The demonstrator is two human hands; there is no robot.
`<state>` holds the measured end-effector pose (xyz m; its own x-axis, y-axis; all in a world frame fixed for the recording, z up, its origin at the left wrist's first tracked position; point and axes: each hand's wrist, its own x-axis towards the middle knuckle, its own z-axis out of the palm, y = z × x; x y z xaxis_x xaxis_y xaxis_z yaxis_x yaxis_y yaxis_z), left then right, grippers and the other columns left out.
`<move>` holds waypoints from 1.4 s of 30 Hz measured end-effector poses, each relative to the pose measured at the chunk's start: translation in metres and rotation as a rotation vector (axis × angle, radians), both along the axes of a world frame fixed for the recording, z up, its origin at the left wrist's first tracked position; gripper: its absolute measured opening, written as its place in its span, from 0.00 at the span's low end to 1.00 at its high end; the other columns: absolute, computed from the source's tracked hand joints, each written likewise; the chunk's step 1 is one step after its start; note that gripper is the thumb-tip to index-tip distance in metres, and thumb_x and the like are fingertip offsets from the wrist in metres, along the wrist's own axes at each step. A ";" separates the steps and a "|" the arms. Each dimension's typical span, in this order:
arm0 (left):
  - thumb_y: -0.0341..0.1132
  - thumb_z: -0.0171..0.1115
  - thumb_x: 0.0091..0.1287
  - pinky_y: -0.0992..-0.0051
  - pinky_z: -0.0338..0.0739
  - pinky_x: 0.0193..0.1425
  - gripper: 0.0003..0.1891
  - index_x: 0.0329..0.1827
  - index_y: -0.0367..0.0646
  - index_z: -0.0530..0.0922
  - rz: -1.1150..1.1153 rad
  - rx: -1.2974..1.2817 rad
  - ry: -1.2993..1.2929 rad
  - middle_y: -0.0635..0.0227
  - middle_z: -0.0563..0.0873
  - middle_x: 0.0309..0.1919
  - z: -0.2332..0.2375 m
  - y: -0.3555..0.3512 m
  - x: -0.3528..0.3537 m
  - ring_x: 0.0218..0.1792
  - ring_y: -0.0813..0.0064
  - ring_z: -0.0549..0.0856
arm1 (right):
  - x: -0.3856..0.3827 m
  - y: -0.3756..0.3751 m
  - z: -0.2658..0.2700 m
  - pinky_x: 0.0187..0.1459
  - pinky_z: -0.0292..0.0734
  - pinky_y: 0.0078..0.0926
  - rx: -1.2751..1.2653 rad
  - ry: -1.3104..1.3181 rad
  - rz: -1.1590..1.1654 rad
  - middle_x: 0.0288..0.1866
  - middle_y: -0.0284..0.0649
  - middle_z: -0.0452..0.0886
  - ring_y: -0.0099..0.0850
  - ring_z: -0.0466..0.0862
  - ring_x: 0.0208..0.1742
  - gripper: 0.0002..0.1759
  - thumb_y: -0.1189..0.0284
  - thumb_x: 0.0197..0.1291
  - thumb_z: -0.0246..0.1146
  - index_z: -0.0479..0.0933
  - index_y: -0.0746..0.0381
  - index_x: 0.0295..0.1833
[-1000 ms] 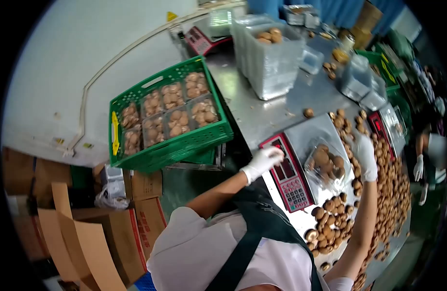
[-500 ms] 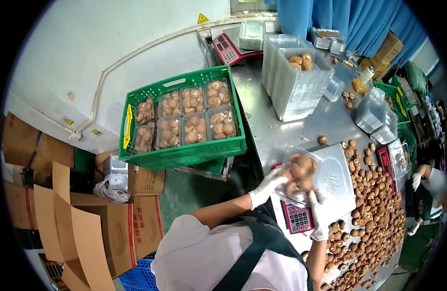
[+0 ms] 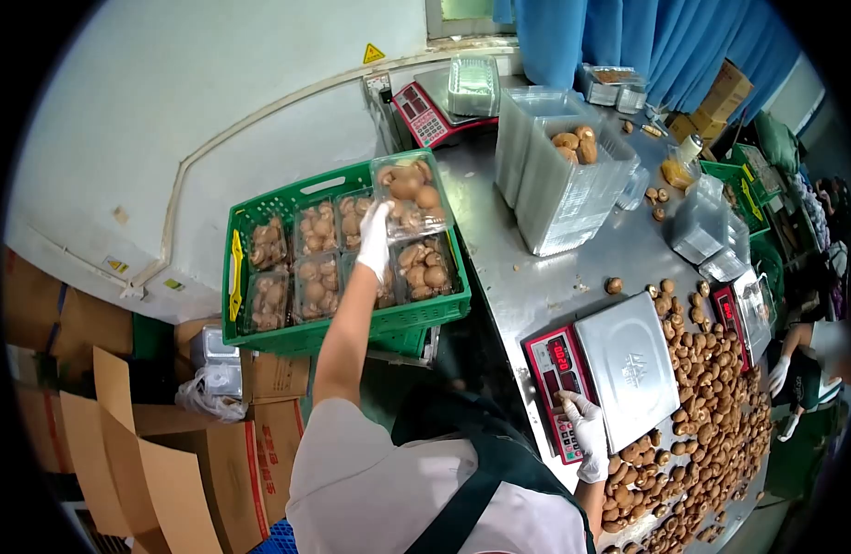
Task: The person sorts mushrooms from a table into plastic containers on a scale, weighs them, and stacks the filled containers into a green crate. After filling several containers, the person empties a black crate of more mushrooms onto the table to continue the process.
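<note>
Mushroom pack grasped by left hand over green crate. Right hand seen at scale right of crate; grip cannot be told.

tall tray stack obstructs; passage lies between it and near scale

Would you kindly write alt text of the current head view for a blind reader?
A white-gloved left hand holds a clear plastic tray of brown mushrooms over a green plastic crate of similar trays. The white-gloved right hand is over a red-and-silver digital scale, beside loose brown mushrooms on a metal table.
</note>
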<state>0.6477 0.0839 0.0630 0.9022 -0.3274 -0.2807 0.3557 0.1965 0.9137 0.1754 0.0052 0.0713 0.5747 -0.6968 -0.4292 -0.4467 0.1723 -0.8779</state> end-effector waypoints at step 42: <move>0.40 0.50 0.63 0.58 0.74 0.52 0.15 0.47 0.44 0.79 -0.983 0.919 -1.690 0.49 0.83 0.43 0.162 -0.279 -0.083 0.46 0.52 0.82 | -0.054 0.071 -0.019 0.40 0.76 0.20 -0.084 0.091 -0.543 0.35 0.37 0.82 0.23 0.81 0.35 0.17 0.65 0.65 0.57 0.77 0.69 0.50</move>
